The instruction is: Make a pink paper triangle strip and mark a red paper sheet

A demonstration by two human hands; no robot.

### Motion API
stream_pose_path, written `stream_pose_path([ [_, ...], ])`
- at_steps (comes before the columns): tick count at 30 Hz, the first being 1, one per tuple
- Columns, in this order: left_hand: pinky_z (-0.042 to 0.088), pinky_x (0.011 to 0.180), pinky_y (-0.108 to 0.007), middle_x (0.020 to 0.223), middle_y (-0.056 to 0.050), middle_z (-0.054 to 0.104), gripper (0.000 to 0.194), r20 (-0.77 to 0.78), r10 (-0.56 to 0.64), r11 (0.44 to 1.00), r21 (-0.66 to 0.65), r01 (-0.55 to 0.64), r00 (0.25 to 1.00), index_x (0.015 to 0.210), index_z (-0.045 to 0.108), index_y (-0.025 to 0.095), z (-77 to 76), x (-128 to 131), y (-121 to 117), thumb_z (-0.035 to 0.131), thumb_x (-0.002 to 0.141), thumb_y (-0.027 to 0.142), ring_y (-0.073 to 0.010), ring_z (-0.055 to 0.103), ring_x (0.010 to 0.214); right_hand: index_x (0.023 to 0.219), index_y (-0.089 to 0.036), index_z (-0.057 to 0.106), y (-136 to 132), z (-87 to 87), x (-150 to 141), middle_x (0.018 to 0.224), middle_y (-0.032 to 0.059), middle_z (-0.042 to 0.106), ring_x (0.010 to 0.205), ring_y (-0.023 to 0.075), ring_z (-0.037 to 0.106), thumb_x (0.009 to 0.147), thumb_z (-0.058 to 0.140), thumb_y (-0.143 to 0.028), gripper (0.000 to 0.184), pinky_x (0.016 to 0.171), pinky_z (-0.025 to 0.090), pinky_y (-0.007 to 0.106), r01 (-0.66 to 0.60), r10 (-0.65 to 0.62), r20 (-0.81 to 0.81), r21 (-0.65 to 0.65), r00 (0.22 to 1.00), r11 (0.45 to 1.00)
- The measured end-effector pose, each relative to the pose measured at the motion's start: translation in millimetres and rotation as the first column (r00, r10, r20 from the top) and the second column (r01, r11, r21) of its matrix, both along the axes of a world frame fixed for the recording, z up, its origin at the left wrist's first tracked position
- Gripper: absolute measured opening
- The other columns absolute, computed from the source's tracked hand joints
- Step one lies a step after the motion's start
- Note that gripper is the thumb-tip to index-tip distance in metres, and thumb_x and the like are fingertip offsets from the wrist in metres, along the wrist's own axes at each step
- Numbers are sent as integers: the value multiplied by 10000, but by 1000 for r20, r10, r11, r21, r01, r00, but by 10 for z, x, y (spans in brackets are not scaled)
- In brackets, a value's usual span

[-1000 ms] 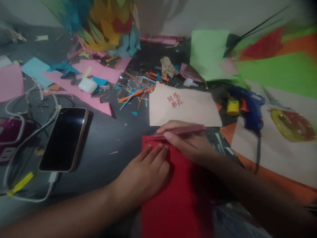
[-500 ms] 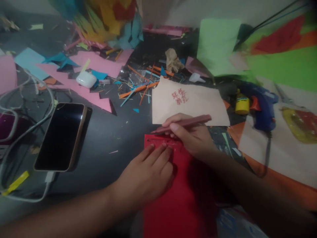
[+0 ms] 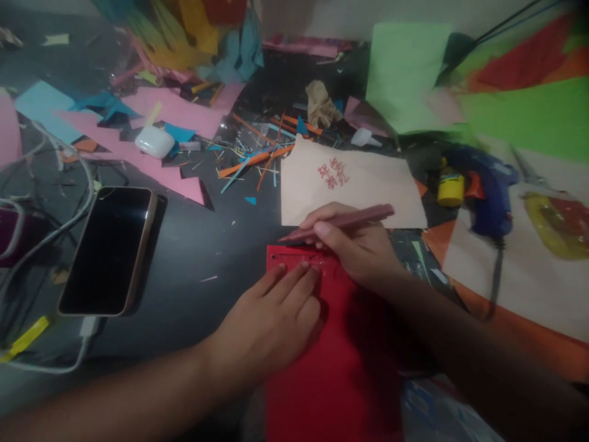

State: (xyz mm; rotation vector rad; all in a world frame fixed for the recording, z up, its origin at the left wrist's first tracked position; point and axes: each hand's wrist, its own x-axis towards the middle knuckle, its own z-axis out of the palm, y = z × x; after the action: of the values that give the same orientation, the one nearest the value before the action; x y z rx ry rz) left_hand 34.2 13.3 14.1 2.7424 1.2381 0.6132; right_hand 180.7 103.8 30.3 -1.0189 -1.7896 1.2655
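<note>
A long sheet of red paper lies in front of me, with faint dark marks along its top edge. My left hand rests on its upper part, fingers stretched flat and pressing it down. Pinched in my right hand is a dark red marker pen, its tip pointing left just above the paper's top left corner. Whether the tip touches anything, I cannot tell. Just beyond sits a beige sheet bearing red handwritten characters.
To the left lies a phone plugged into a white cable. On the right are a blue glue gun and a small yellow bottle. Coloured paper scraps, a white earbud case and a green sheet lie farther back.
The view has shifted slightly, so the things on the table appear a little higher and farther left. Both hands keep nearly the same pose, and the marker pen stays near the red paper's top edge.
</note>
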Motion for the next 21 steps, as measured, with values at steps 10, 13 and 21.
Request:
stream_pose_path([
  [10,440,934,-360,1175,-109,613,119,16,4,1000,9,-4,1000,876,546,146,8,5,12,462,870,230,-208,548,1119,837,-194,576,-34,-30,24,801,12,653,695,107,625,871,484,-290,138,589,510,216,-13,13,23,-12,1000,1000],
  [13,436,941,-359,1187,-109,604,129,14,2,1000,2,-2,1000,894,547,144,-1,-2,12,461,870,237,-209,544,1123,838,-193,573,-38,-26,19,796,7,652,694,103,625,872,478,-273,128,592,506,213,-16,16,22,-3,1000,1000],
  [21,448,939,-355,1144,-120,624,156,5,3,1000,11,-3,1000,929,555,123,3,-2,2,460,863,228,-214,568,1089,784,-196,590,-36,28,-3,736,-17,634,680,104,604,840,494,-207,111,614,488,213,-100,78,155,144,985,985],
])
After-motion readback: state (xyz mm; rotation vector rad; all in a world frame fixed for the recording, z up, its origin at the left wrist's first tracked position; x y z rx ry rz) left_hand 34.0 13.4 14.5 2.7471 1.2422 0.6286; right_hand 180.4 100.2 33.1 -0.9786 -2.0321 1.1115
